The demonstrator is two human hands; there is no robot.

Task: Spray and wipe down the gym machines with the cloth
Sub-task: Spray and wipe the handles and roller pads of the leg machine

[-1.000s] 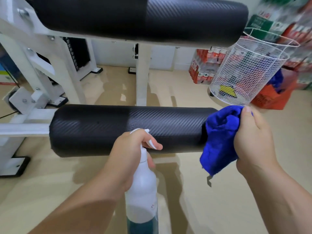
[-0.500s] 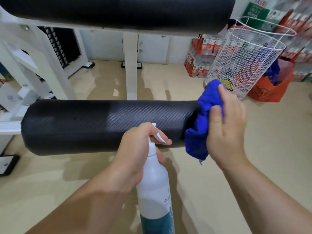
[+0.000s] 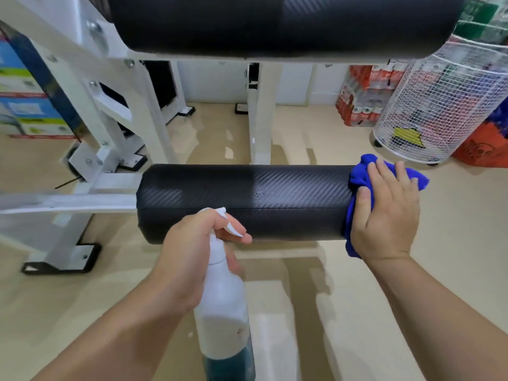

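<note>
**Blue cloth (image 3: 359, 174) on black roller pad (image 3: 247, 200)**

The right hand (image 3: 384, 215), fingers spread flat, presses the cloth on the lower pad's right end; the left hand (image 3: 189, 259) curls round a spray bottle (image 3: 222, 312), nearer. Wiping leftward through the droplets (image 3: 259, 193), with firm overlapping strokes, would serve best.

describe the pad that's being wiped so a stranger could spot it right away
Start at the white machine frame: two black roller pads stick out from it, one above the other. It is the lower pad, nearer the floor. Unlike the upper pad, its right end is covered by a blue cloth under the right hand.
</note>
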